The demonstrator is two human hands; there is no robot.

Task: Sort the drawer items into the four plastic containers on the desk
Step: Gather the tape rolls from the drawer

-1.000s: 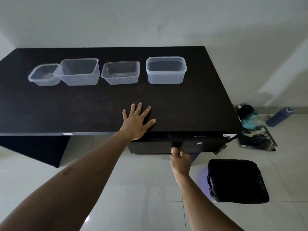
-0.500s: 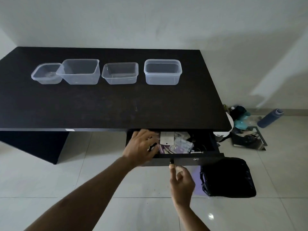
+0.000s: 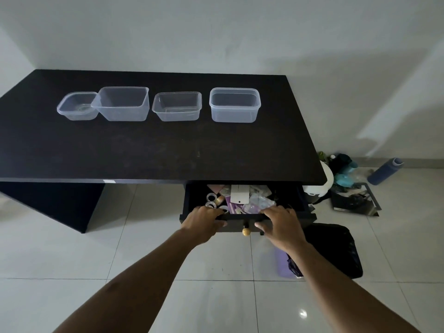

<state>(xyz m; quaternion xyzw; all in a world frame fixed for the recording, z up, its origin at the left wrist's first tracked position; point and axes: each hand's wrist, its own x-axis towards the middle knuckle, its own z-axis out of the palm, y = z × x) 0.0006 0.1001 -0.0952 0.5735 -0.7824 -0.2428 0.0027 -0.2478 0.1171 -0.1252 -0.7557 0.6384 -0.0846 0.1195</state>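
The black drawer [image 3: 307, 213] under the desk's right end stands pulled out. Inside lie tape rolls [image 3: 212, 199], a white card [image 3: 239, 197], clear packets [image 3: 260, 203] and purple items. My left hand [image 3: 204, 221] curls over the drawer's front edge on the left. My right hand [image 3: 280, 223] grips the same edge on the right, fingers over the top. A round wooden knob [image 3: 246, 231] sticks out between them. Four clear plastic containers stand in a row on the desk: a small one [image 3: 78, 106], a deep one [image 3: 123, 104], a shallow one [image 3: 177, 106] and a lidded-rim one [image 3: 235, 105].
The black desk [image 3: 156, 150] stands against a white wall. On the tiled floor lie a black bag [image 3: 336, 248] under my right arm, a blue bottle [image 3: 384, 170], a white round object [image 3: 319, 188] and a heap of teal and dark things [image 3: 346, 171].
The drawer has come further out. My left hand moved from inside the drawer to its front edge, and my right hand left the knob and took the front edge.
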